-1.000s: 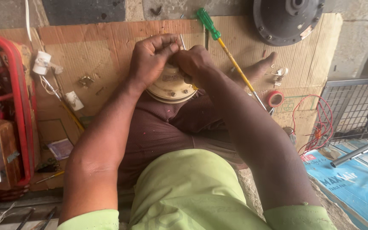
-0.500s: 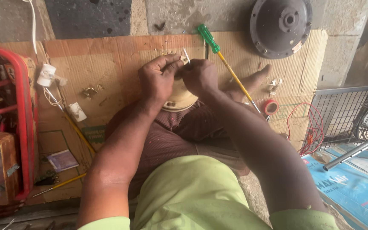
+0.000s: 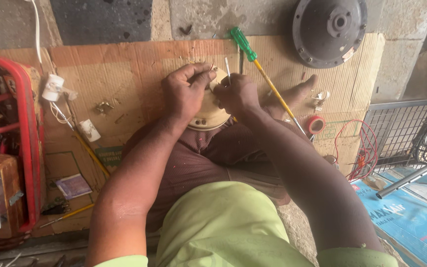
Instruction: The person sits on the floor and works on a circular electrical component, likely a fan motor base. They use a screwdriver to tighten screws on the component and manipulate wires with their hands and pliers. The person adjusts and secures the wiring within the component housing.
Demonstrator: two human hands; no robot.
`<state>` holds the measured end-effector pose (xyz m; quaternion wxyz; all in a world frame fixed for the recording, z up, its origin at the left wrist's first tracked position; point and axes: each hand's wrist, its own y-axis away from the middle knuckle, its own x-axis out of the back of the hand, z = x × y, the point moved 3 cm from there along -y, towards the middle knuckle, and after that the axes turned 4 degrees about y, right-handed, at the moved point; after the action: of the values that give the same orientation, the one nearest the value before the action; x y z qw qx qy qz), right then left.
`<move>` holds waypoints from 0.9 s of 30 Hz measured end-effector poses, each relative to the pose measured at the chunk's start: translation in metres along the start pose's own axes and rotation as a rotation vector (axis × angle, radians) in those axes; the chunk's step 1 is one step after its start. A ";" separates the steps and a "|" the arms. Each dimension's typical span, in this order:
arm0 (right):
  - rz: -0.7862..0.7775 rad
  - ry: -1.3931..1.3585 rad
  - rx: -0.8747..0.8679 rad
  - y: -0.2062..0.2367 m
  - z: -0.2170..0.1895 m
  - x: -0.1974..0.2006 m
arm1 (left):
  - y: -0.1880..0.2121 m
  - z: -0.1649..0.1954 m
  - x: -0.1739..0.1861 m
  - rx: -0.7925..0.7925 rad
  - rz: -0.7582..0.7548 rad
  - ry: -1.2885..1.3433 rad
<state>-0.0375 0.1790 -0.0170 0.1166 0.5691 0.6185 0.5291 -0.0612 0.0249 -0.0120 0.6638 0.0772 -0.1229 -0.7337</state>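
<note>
Gripping a round cream motor part [image 3: 208,111] on the lap, left hand [image 3: 184,94] pinches thin wire at its rim; right hand [image 3: 238,94] fingers close on a slim tool. Dark metal cover [image 3: 329,30] lies apart, green-handled screwdriver [image 3: 260,69] idle; work looks mid-way, reassembly left.

cream round part [image 3: 208,116] | green-handled, yellow-shafted screwdriver [image 3: 260,66] | red tape roll [image 3: 316,124] | brown cardboard [image 3: 134,69]

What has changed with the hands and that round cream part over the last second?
Little changed. Both hands, left hand and right hand, stayed closed on the round cream part in the lap, fingers only working at its top edge. The green-handled screwdriver, dark round cover and red tape roll lie as before.
</note>
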 end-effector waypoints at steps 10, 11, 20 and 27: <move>-0.112 -0.321 0.176 0.020 0.016 0.011 | 0.006 -0.010 -0.003 -0.093 -0.126 -0.091; -0.072 -0.355 0.172 0.018 0.020 0.005 | 0.006 -0.010 -0.003 -0.085 -0.114 -0.095; 0.282 -0.495 0.172 -0.004 0.027 0.004 | 0.011 -0.012 -0.009 -0.071 -0.066 -0.039; 0.252 -0.452 0.162 -0.003 0.010 0.019 | 0.006 -0.016 -0.012 -0.011 -0.053 0.037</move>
<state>-0.0381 0.2003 -0.0142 0.1393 0.7527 0.5415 0.3476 -0.0496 0.0349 -0.0266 0.6465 0.0902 -0.1045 -0.7503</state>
